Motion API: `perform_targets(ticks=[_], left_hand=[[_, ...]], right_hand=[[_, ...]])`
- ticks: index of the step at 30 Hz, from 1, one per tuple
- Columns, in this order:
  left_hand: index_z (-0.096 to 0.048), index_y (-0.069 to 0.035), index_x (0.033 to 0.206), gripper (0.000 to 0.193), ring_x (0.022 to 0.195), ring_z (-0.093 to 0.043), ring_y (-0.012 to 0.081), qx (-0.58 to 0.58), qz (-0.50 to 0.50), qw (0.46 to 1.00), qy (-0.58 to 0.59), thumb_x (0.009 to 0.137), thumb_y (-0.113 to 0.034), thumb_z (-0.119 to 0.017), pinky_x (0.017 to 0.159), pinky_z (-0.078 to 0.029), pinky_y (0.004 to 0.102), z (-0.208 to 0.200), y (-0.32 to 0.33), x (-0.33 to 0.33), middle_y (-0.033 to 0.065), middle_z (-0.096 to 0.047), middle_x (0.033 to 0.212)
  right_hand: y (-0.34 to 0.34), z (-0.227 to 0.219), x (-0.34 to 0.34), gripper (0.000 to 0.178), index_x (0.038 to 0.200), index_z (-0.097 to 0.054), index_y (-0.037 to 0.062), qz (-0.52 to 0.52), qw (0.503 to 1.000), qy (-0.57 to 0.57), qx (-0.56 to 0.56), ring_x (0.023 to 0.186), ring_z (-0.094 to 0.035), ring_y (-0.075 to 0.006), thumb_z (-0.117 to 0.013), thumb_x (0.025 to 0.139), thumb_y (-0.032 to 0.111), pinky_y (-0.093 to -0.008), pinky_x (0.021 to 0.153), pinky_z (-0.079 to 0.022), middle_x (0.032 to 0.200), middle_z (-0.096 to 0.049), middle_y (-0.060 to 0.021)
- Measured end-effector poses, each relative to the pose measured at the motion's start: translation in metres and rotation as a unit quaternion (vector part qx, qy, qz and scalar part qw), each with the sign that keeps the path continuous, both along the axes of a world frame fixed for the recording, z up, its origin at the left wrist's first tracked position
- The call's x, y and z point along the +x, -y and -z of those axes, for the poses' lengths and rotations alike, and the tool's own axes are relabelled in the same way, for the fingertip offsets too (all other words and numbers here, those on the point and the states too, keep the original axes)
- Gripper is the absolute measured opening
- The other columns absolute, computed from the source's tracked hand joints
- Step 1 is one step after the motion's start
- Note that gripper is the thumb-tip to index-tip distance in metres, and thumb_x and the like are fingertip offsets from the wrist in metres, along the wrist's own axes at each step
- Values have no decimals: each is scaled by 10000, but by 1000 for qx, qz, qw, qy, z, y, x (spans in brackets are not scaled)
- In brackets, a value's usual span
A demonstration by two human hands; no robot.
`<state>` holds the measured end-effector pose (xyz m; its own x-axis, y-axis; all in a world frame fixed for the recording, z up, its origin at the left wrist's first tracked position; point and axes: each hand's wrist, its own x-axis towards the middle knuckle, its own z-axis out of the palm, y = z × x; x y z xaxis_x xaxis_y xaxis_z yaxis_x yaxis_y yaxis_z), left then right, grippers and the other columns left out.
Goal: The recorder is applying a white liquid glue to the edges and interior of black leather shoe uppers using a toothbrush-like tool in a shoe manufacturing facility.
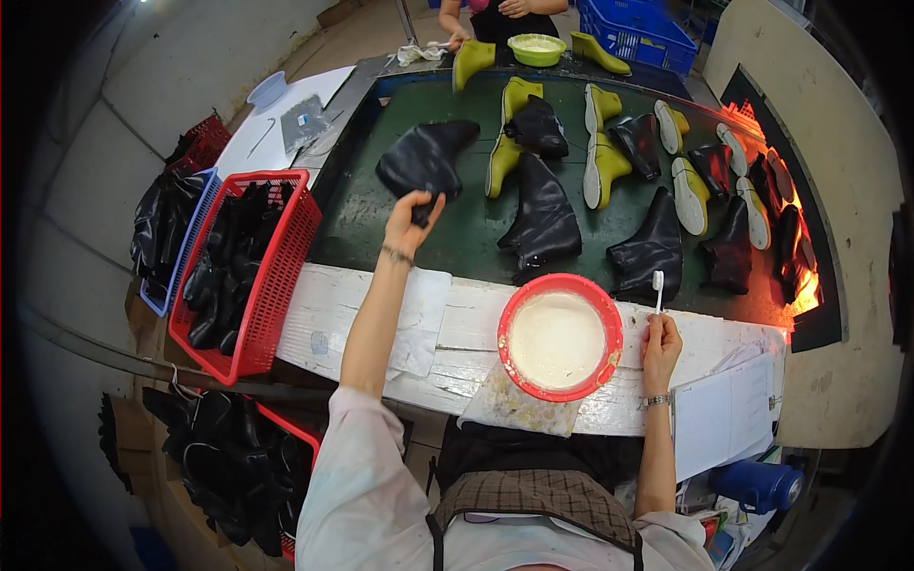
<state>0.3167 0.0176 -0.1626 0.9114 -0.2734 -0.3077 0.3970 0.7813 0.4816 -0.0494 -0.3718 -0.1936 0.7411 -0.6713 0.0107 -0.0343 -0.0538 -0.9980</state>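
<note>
My left hand (411,221) pinches the lower edge of a black leather boot upper (428,162), raised over the left part of the green conveyor belt (381,236). My right hand (659,350) grips the handle of a white toothbrush (658,284), its bristle head pointing up. Between my hands a red bowl (616,324) of cream-coloured paste (557,341) stands on the white wooden bench (438,366). Other black boot uppers, such as one lying ahead of the bowl (543,217), are spread over the belt among yellow-green soles (603,162).
Orange light glows at the heater opening (804,285) on the right. Red baskets (297,243) of boot uppers stand at left. Across the belt, a co-worker's hand (461,38) holds a sole (472,63) near a green bowl (536,57). Papers (724,414) and a blue flask (762,485) lie right.
</note>
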Motion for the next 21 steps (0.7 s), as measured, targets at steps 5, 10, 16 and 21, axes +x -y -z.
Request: perform_targets(ticks=[5, 10, 16, 21], left_hand=[[-654, -19, 975, 137, 920, -639, 201, 135, 1, 990, 44, 861, 36, -708, 928, -589, 481, 20, 10, 70, 88, -652, 984], [-486, 25, 1466, 753, 1201, -610, 362, 636, -77, 734, 226, 823, -225, -788, 1000, -510, 431, 55, 48, 14, 240, -621, 1300], [-508, -107, 1480, 877, 1224, -553, 384, 636, 64, 631, 440, 757, -438, -879, 1087, -437, 436, 23, 134, -99, 206, -586, 1321], [-465, -170, 1502, 968, 1280, -477, 371, 681, 107, 609, 393, 686, -415, -922, 1096, -425, 436, 33, 136, -95, 182, -533, 1347]], right_hand=[[-10, -5, 9, 189, 1191, -639, 36, 4, 1000, 8, -5, 615, -433, -8, -576, 1064, 162, -180, 529, -335, 718, -540, 61], [-8, -1, 11, 190, 1205, -643, 48, 7, 1000, 5, -19, 605, -426, -4, -575, 1059, 148, -176, 518, -323, 743, -557, 59], [-8, -8, 5, 205, 1203, -660, 19, 6, 1000, -25, -7, 662, -476, -17, -582, 1050, 131, -180, 585, -375, 765, -580, 50], [-11, -5, 7, 204, 1190, -670, 17, 2, 1000, -6, -21, 661, -488, -17, -592, 1047, 141, -182, 581, -377, 771, -594, 46]])
